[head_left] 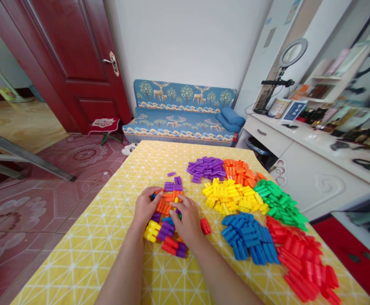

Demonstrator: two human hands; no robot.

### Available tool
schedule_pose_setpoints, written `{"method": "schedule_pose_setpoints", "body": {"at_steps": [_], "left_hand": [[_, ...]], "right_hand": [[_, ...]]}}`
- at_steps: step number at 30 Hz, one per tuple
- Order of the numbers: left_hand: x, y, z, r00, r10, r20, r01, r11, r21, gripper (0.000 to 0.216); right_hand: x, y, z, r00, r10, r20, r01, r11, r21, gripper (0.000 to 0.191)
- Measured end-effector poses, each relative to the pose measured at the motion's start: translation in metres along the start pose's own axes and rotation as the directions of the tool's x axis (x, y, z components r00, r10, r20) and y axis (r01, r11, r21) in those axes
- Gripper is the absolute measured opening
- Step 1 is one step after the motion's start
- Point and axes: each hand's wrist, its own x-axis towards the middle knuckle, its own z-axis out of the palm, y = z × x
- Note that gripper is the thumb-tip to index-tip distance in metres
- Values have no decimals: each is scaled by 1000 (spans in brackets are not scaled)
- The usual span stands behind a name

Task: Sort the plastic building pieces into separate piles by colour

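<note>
A joined cluster of plastic building blocks (164, 206) lies on the patterned yellow cloth between my two hands; its orange, purple, yellow, red and blue pieces show. On its left side, my left hand (146, 207) has its fingers curled against the orange and dark blue pieces. My right hand (187, 219) grips from the other side, fingertips around a small yellow and orange part. The palms hide some of the cluster. Purple blocks (173, 185) sit just beyond it, and a red block (205, 226) lies right of my right hand.
Loose blocks are heaped by colour: purple (206, 168), orange (240, 171), yellow (232, 195), green (280, 203), blue (250, 237) and red (305, 258). Past the table stands a blue sofa (178, 116). A white dresser (327, 169) is at the right, a red stool (104, 125) at the left.
</note>
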Motion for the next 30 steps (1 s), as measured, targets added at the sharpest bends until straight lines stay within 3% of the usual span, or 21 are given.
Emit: {"method": "schedule_pose_setpoints", "body": {"at_steps": [12,17,19,26,30], "left_hand": [[0,2,-1,1000,3,1,-3,1000,10,25],[1,2,0,1000,-11,8,11,1000,-4,27],[1,1,0,1000,-14,7,14,1000,-13,27],[1,3,0,999,-30,-21,29,999,-41,25],[-1,6,-1,989,-141,-46,137,987,-80,28]], "right_hand": [[-1,0,-3,999,-33,31,33,999,-8,21],[-4,-1,-7,995,-44,90,46,999,-19,30],[-6,-2,-9,994,-35,103,36,999,-13,24],[-1,0,-12,999,9,51,-18,982,186,11],[2,7,-13,995,94,23,-97,972,214,7]]}}
